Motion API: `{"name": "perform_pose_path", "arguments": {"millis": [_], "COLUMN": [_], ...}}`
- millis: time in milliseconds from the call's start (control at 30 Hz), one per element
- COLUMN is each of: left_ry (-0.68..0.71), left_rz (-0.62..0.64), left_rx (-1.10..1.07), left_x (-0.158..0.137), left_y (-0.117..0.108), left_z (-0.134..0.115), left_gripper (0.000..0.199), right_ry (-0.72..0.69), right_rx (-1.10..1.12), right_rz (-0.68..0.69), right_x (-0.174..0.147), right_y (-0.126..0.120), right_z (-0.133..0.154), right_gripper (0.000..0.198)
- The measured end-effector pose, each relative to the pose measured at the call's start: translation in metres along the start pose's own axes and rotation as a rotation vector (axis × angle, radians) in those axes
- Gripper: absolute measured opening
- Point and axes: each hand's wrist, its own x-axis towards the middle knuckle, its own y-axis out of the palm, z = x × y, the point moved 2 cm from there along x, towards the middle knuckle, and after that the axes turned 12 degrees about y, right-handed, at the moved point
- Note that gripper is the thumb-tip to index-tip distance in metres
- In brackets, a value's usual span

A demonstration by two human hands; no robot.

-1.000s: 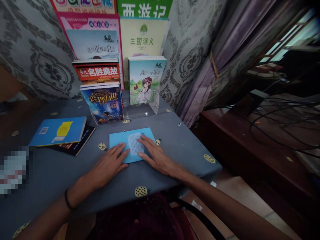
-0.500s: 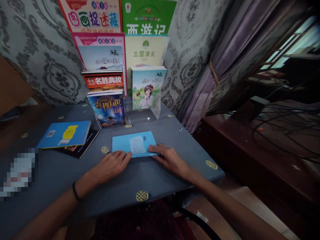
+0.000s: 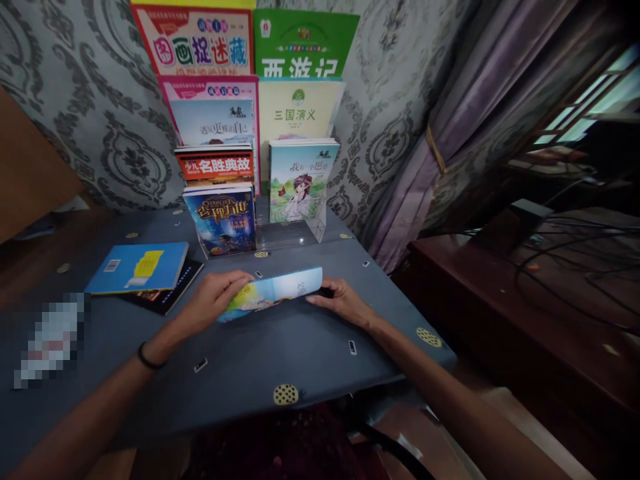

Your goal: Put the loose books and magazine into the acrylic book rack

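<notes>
I saw the left hand (image 3: 220, 293) gripping a tilted book (image 3: 280, 291) over the table (image 3: 250, 360); the right hand (image 3: 345, 303) was at the book's right end, grip indeterminable. A green book (image 3: 303, 48) read 西游记; a cream book (image 3: 295, 113), 三国演义.

Smooth paper book (image 3: 275, 293), matt tablecloth (image 3: 260, 353)

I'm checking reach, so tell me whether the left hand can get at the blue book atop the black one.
Likely yes: the blue book lies near the left hand with nothing on top, though that hand would first have to release the held book.
</notes>
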Motion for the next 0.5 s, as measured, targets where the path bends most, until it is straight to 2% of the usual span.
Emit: {"name": "perform_pose_path", "arguments": {"millis": [167,267,333,433,500], "left_ry": [-0.186,-0.349,-0.438,-0.493,-0.444], "left_rz": [-0.186,-0.317,-0.368,-0.342,-0.286], "left_rx": [-0.258,-0.49,-0.598,-0.57,-0.381], "left_x": [0.009,0.006,-0.001,-0.014,-0.02], "left_y": [-0.016,-0.01,-0.001,0.012,0.013], "left_z": [0.006,0.012,0.018,0.031,0.039], "left_gripper": [0.042,0.048,0.051,0.049,0.042], "right_ry": [0.032,0.069,0.103,0.157,0.172], "right_rx": [0.157,0.313,0.327,0.194,0.115], "right_rz": [0.004,-0.043,-0.089,-0.096,-0.085], "right_x": [0.009,0.015,0.021,0.029,0.034], "right_y": [0.01,0.009,0.006,0.009,0.014], "right_z": [0.012,0.019,0.022,0.02,0.015], "right_gripper": [0.039,0.04,0.042,0.045,0.046]}}
